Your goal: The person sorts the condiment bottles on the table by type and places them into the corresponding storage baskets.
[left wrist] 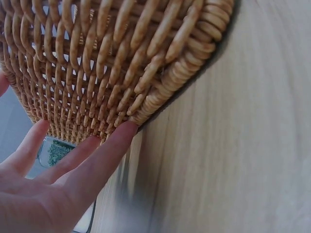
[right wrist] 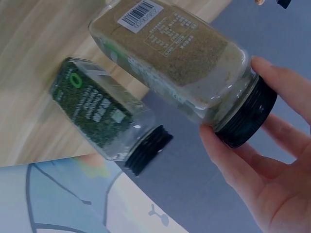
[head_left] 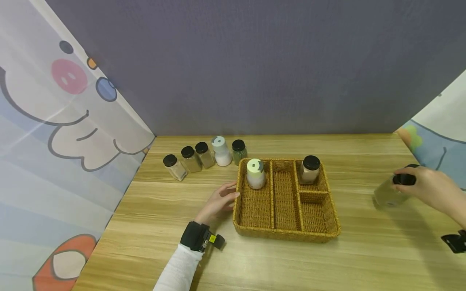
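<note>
My right hand (head_left: 431, 188) pinches the black lid of a clear spice jar (head_left: 386, 195), right of the basket. In the right wrist view this spice jar (right wrist: 175, 53) holds brown powder and carries a barcode label, with thumb and fingers at its lid and neck. A second jar of green herbs (right wrist: 95, 109) stands beside it. My left hand (head_left: 218, 202) touches the left side of a woven basket (head_left: 287, 234), its fingers extended along the weave (left wrist: 107, 63). Inside the basket are a white-capped bottle (head_left: 256, 178) at the left and a black-lidded jar (head_left: 309, 173) at the back right.
Behind and left of the basket stand several black-lidded jars (head_left: 192, 161) and a white bottle (head_left: 222, 152). One green jar (head_left: 239, 152) is close to the basket's back left corner. A grey panel (head_left: 269, 72) rises behind the wooden table (head_left: 174, 234); patterned sheets flank it.
</note>
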A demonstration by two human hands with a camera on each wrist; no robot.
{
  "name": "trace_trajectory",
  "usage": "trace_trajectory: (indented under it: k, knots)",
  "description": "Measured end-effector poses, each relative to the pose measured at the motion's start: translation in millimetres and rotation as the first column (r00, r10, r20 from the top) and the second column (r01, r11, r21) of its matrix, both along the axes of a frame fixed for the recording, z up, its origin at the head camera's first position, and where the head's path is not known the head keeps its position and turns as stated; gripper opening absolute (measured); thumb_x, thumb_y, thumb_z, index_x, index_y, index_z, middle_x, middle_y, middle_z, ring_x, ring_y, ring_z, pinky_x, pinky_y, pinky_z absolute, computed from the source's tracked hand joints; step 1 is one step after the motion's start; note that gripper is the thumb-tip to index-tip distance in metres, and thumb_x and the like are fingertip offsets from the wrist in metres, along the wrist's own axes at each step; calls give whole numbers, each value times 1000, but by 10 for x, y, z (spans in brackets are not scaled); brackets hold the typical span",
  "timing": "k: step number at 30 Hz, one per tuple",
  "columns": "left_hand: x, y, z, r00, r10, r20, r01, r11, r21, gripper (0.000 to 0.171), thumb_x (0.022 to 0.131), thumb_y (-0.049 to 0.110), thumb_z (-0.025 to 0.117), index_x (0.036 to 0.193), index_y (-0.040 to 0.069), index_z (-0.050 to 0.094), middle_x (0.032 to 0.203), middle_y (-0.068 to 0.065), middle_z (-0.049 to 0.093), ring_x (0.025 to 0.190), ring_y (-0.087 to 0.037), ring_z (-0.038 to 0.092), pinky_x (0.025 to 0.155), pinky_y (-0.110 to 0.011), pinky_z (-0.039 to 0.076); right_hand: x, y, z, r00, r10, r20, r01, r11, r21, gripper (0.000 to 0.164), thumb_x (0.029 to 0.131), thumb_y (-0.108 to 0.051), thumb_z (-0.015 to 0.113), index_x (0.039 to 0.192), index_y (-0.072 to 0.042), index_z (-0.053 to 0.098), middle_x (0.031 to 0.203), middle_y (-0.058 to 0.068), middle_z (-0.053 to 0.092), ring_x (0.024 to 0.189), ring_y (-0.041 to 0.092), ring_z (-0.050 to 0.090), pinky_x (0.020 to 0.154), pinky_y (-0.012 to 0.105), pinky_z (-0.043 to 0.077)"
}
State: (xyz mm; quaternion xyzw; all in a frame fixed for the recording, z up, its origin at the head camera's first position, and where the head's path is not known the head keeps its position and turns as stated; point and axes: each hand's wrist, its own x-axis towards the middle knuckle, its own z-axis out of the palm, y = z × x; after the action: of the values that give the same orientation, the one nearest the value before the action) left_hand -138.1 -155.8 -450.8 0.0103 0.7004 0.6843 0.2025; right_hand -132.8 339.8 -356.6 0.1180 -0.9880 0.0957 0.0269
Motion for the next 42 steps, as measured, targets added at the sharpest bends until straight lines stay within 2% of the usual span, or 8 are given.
trace_trajectory:
  k: [9, 16, 18, 22, 25, 30, 35, 42]
  knots:
    - [13, 13, -10, 999, 34, 22, -34, 999, 22, 62, 79, 25, 65, 133, 8, 38, 130, -23, 40, 110, -35, 49, 83, -44, 47, -108, -105, 100, 999, 37, 33, -37, 999, -1, 44, 80, -17, 64, 108, 14, 51, 74, 23, 61, 41, 11, 43, 40, 27, 33]
    - [4, 21, 4, 999, 33, 9, -33, 999, 4, 62, 80, 26, 64, 133, 8, 37, 130, -23, 41, 111, -35, 48, 82, -43, 48, -153, -255, 221, 993, 104, -53, -104, 994, 20, 41, 76, -13, 67, 105, 14, 54, 53, 1, 53, 33, 11, 31, 35, 23, 25]
    - [1, 20, 3, 1000, 28, 4, -28, 1000, 3, 62, 81, 25, 64, 133, 7, 36, 130, -23, 41, 111, -36, 48, 82, -43, 48, -169, -291, 246, 988, 125, -86, -123, 992, 27, 40, 75, -13, 69, 103, 13, 56, 57, 7, 55, 33, 10, 28, 35, 22, 24]
    - [52, 41, 136, 1000, 15, 12, -15, 1000, 1, 58, 84, 18, 60, 134, 4, 34, 130, -26, 39, 111, -37, 47, 84, -44, 46, -213, -363, 305, 987, 130, -97, -129, 991, 18, 42, 73, -16, 71, 102, 11, 58, 69, 14, 59, 34, 10, 27, 36, 23, 24]
    - [92, 58, 238, 1000, 8, 15, -8, 1000, -1, 55, 86, 13, 56, 134, 2, 32, 131, -27, 37, 113, -38, 45, 86, -46, 45, -240, -415, 354, 987, 137, -82, -137, 991, 14, 42, 74, -18, 70, 103, 10, 58, 66, 9, 57, 35, 9, 28, 36, 23, 24]
    - [92, 59, 244, 1000, 9, 16, -9, 1000, -11, 55, 86, 13, 55, 135, 2, 31, 131, -27, 37, 114, -39, 44, 86, -46, 45, -248, -479, 433, 981, 167, -96, -169, 985, -13, 40, 75, -19, 69, 104, 7, 59, 63, 1, 55, 34, 7, 23, 35, 21, 22]
    - [95, 63, 254, 1000, 7, 17, -7, 1000, -14, 55, 87, 13, 54, 135, 1, 30, 132, -27, 36, 114, -39, 44, 87, -46, 44, -252, -547, 495, 983, 178, -54, -181, 982, -58, 40, 78, -22, 67, 107, 5, 59, 84, 18, 63, 37, 5, 29, 38, 22, 23]
    - [97, 62, 257, 1000, 0, 10, 1, 1000, -31, 55, 87, 12, 54, 135, 1, 30, 132, -27, 36, 114, -40, 43, 87, -48, 43, -272, -661, 563, 971, 216, -105, -222, 974, -48, 38, 76, -22, 69, 103, 4, 61, 84, 16, 64, 44, 1, 38, 42, 21, 29]
